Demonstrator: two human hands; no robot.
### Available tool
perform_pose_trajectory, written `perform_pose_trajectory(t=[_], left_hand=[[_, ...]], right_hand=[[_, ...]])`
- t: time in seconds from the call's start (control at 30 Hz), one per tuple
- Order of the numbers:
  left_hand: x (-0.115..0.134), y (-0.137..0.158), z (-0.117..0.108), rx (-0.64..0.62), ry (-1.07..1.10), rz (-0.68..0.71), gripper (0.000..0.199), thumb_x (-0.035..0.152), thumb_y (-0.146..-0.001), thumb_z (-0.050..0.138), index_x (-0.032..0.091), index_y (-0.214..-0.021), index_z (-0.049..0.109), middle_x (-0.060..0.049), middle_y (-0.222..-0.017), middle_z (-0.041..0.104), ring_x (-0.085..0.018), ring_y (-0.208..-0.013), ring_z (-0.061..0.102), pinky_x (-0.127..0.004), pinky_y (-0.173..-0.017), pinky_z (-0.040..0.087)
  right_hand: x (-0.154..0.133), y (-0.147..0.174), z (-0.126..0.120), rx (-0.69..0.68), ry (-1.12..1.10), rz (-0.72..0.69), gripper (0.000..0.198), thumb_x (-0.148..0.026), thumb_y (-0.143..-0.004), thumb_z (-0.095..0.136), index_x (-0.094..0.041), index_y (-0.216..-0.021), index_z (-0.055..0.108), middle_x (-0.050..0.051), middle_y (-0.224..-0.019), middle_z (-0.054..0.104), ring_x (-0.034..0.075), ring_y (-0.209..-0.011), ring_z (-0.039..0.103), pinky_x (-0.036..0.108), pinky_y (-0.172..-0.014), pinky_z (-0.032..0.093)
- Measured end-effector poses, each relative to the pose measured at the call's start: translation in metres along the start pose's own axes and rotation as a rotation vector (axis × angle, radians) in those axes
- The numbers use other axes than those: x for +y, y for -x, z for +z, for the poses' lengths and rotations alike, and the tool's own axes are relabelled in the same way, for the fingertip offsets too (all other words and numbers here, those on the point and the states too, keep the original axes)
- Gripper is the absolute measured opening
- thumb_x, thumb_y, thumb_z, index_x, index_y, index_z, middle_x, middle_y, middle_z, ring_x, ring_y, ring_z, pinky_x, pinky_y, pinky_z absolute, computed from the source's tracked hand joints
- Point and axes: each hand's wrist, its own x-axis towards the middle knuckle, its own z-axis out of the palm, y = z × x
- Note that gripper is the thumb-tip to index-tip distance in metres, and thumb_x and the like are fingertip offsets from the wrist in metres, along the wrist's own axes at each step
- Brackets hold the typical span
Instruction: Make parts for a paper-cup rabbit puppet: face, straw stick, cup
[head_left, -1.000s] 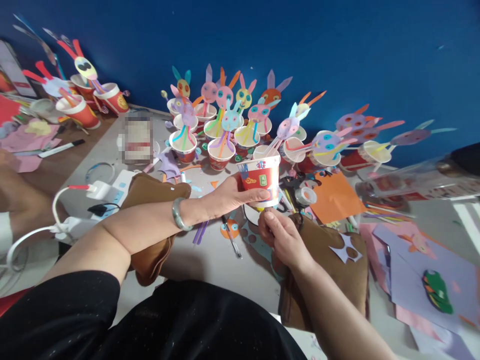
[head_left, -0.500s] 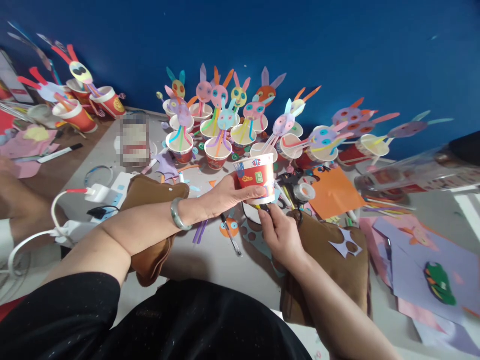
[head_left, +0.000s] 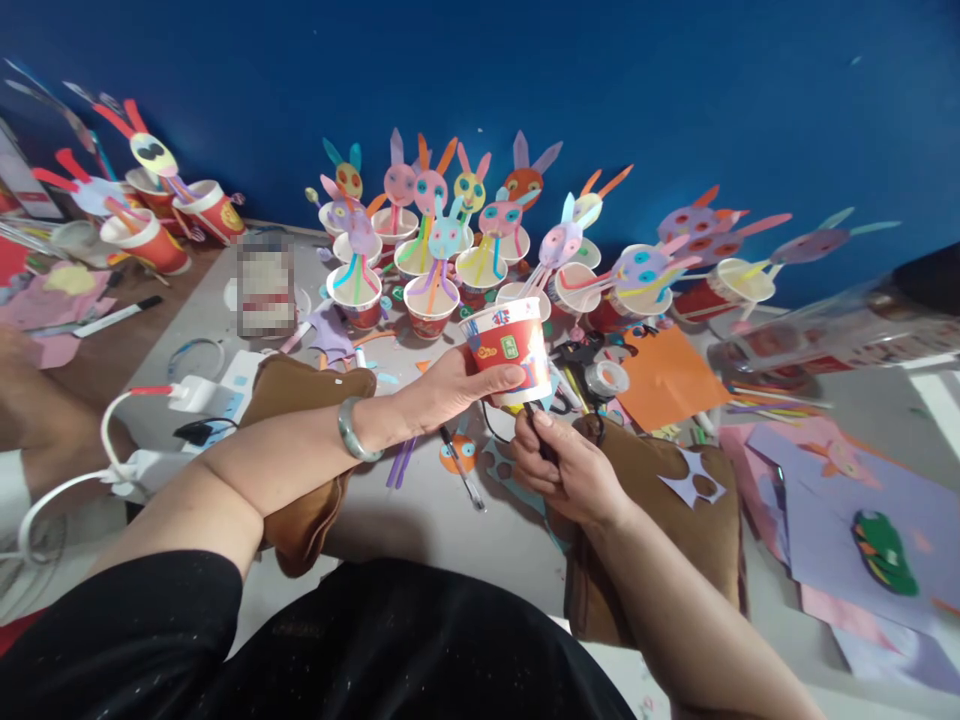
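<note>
Deep blue wall (head_left: 450, 70) rises behind a grey tabletop (head_left: 420, 520) strewn with craft scraps. Against the wall stands a cluster of paper cups (head_left: 432, 315), many topped with coloured paper rabbit heads (head_left: 446, 235) on bent strips. Farther left, more red paper cups (head_left: 146, 245) sit on a brown surface.

Nearer the person, the left hand (head_left: 457, 385), with a bracelet (head_left: 352, 430) at its wrist, grips a red-and-white paper cup (head_left: 506, 350) from the side, thumb pressed across its lower front and the other fingers mostly hidden behind it. This cup is held above the tabletop, slightly tilted, rim upward. Just below its base, the right hand (head_left: 566, 460) has its fingers clamped on a dark, slender handle (head_left: 541, 435); whether the upper end touches the cup, I cannot tell.

Beneath the hands lie a clear pen (head_left: 465, 475), an orange paper face (head_left: 456, 453) beside it, and two purple strips (head_left: 401, 463). One brown cushion (head_left: 319, 400) lies under the left forearm; another cushion (head_left: 660, 520), by the right forearm, carries a lilac paper offcut (head_left: 686, 485). Beyond that are a tape roll (head_left: 607, 380) and an orange sheet (head_left: 671, 380).
</note>
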Motion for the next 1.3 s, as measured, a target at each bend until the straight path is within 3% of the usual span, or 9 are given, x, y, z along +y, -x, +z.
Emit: perform_pose_trajectory(t=[0.1, 0.23, 0.37, 0.47, 0.6, 0.73, 0.87, 1.0, 1.3], left_hand=[[-0.001, 0.001, -0.001, -0.007, -0.033, 0.007, 0.058, 0.062, -0.070, 0.088, 0.015, -0.099, 0.071, -0.006, -0.091, 0.073, -0.016, -0.086, 0.066, -0.031, -0.083, 0.052], [0.000, 0.002, -0.001, -0.019, -0.074, 0.005, 0.054, 0.064, -0.071, 0.086, 0.016, -0.089, 0.069, -0.002, -0.077, 0.066, -0.014, -0.077, 0.061, -0.029, -0.076, 0.050], [0.002, 0.002, 0.001, -0.015, -0.096, -0.002, 0.055, 0.065, -0.070, 0.086, 0.015, -0.085, 0.067, 0.000, -0.073, 0.062, -0.011, -0.070, 0.054, -0.026, -0.068, 0.045], [0.002, 0.002, 0.000, 0.008, -0.110, -0.018, 0.057, 0.065, -0.070, 0.086, 0.014, -0.089, 0.068, -0.002, -0.077, 0.065, -0.011, -0.069, 0.054, -0.025, -0.066, 0.045], [0.002, 0.000, -0.003, 0.024, -0.073, -0.092, 0.065, 0.065, -0.067, 0.088, 0.014, -0.102, 0.071, -0.005, -0.090, 0.073, -0.015, -0.081, 0.065, -0.028, -0.076, 0.053], [0.002, -0.001, -0.003, 0.016, -0.018, -0.075, 0.062, 0.063, -0.066, 0.090, 0.014, -0.099, 0.070, -0.004, -0.089, 0.075, -0.014, -0.079, 0.067, -0.027, -0.076, 0.054], [0.001, -0.002, -0.002, 0.042, 0.018, -0.110, 0.067, 0.066, -0.061, 0.091, 0.014, -0.096, 0.069, -0.003, -0.085, 0.074, -0.014, -0.075, 0.067, -0.028, -0.073, 0.055], [0.000, -0.004, -0.004, 0.080, 0.078, -0.132, 0.067, 0.068, -0.059, 0.090, 0.016, -0.097, 0.070, -0.002, -0.086, 0.074, -0.014, -0.077, 0.067, -0.027, -0.072, 0.054], [0.001, -0.006, -0.006, 0.083, 0.195, -0.187, 0.065, 0.066, -0.060, 0.091, 0.016, -0.096, 0.070, -0.003, -0.085, 0.073, -0.012, -0.073, 0.065, -0.023, -0.063, 0.051]], right_hand=[[0.004, -0.001, 0.003, 0.225, 0.423, -0.195, 0.053, -0.070, -0.099, 0.048, -0.025, -0.072, 0.039, -0.006, -0.053, 0.035, 0.010, -0.047, 0.026, 0.027, -0.047, 0.023], [0.010, -0.003, 0.000, 0.545, 1.071, -0.412, 0.039, -0.055, -0.101, 0.047, -0.025, -0.077, 0.043, -0.002, -0.057, 0.045, 0.013, -0.050, 0.034, 0.030, -0.054, 0.023], [0.014, -0.003, -0.005, 0.665, 1.375, -0.484, 0.035, -0.049, -0.102, 0.045, -0.023, -0.078, 0.046, 0.002, -0.059, 0.050, 0.014, -0.050, 0.037, 0.033, -0.056, 0.017], [0.012, -0.004, -0.005, 0.584, 1.260, -0.423, 0.035, -0.049, -0.102, 0.042, -0.024, -0.079, 0.045, 0.000, -0.058, 0.049, 0.014, -0.050, 0.038, 0.031, -0.055, 0.020], [0.006, -0.007, -0.003, 0.335, 0.804, -0.310, 0.046, -0.062, -0.102, 0.042, -0.025, -0.075, 0.040, -0.003, -0.058, 0.045, 0.012, -0.052, 0.037, 0.027, -0.053, 0.029], [0.003, -0.009, -0.001, 0.139, 0.275, -0.174, 0.054, -0.072, -0.097, 0.049, -0.024, -0.072, 0.042, -0.008, -0.053, 0.034, 0.009, -0.046, 0.024, 0.023, -0.045, 0.021], [0.002, -0.009, -0.001, -0.001, -0.079, -0.025, 0.046, -0.065, -0.094, 0.058, -0.024, -0.078, 0.044, -0.012, -0.050, 0.027, 0.007, -0.044, 0.012, 0.021, -0.042, 0.015], [0.006, -0.011, -0.001, 0.014, -0.047, -0.098, 0.051, -0.069, -0.093, 0.057, -0.024, -0.074, 0.044, -0.012, -0.048, 0.028, 0.007, -0.043, 0.014, 0.021, -0.041, 0.015], [0.008, -0.006, 0.003, 0.317, 0.574, -0.427, 0.062, -0.081, -0.095, 0.044, -0.025, -0.068, 0.041, -0.004, -0.057, 0.040, 0.012, -0.055, 0.034, 0.028, -0.051, 0.029]])
